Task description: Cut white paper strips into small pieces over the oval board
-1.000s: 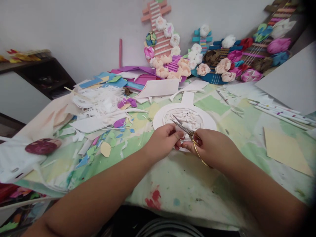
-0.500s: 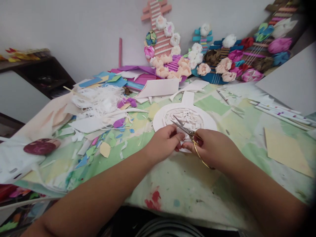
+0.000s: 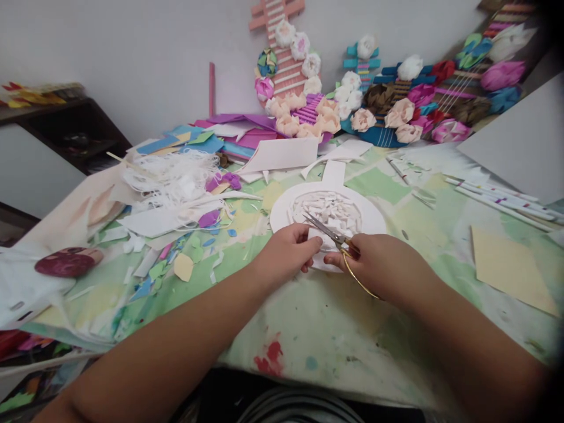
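Note:
In the head view my right hand is wrapped round the gold handles of a pair of scissors. The blades point up and left, slightly apart, above a round white paper cut-out. My left hand is closed in a pinch beside the blades, on a small piece of white paper, mostly hidden by the fingers. Many little white paper scraps fill the inner circle of the cut-out, and a straight tab sticks out from its far side.
On the left lie tangled white string, coloured paper bits and a dark red oval object. Guitar-like paper crafts with flowers lean on the wall. To the right are rolled paper sticks and a yellow sheet.
My left hand has shifted slightly left, away from the right thumb. The right hand and scissors have barely moved. The whole view has shifted a little.

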Tool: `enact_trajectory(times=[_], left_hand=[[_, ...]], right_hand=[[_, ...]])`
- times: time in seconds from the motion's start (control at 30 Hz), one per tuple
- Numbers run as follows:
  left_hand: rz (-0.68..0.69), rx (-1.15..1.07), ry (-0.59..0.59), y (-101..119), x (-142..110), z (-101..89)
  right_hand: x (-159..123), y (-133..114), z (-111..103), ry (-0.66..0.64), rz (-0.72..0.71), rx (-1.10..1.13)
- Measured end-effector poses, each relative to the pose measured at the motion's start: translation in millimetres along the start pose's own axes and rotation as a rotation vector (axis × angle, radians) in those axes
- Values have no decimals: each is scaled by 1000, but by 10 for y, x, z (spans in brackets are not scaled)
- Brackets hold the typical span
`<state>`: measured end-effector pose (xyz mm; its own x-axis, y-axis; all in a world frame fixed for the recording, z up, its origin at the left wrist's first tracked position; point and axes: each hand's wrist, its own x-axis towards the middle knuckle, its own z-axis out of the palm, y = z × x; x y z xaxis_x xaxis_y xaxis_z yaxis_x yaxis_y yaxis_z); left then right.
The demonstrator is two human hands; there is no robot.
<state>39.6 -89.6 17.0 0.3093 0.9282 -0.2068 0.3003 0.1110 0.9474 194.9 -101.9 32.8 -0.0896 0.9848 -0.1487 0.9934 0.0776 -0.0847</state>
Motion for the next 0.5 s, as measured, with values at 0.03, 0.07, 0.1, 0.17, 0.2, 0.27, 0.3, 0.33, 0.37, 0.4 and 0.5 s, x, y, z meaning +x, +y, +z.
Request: enact_trajectory(times=[0.03, 0.07, 0.1, 0.17, 0.2, 0.27, 0.3, 0.33, 0.37, 0.4, 0.5], left_hand=[[-2, -10, -3, -3, 4, 0], [0, -28, -8, -2, 7, 2], [4, -57, -7, 1, 9, 6], [15, -151, 6, 13, 13, 15], [17, -206, 18, 18, 16, 16], [22, -307, 36, 25, 24, 11], [32, -346, 39, 25, 27, 2], [46, -369, 34, 23, 31, -8], [64, -377, 26, 20, 32, -20], [85, -370, 15, 16, 32, -32], [137, -295, -2, 6, 20, -54]], right_hand=[[5, 11, 1, -6, 11, 3], [11, 26, 0, -7, 19, 10], [17, 44, -4, -2, 23, 26], [27, 86, -21, 22, 7, 85], [29, 104, -32, 32, -12, 127], [23, 126, -55, 39, -58, 202], [14, 127, -64, 42, -72, 219], [0, 119, -69, 47, -78, 219], [-17, 106, -71, 54, -77, 203], [-37, 88, -68, 64, -73, 178], [-96, 34, -51, 91, -83, 111]])
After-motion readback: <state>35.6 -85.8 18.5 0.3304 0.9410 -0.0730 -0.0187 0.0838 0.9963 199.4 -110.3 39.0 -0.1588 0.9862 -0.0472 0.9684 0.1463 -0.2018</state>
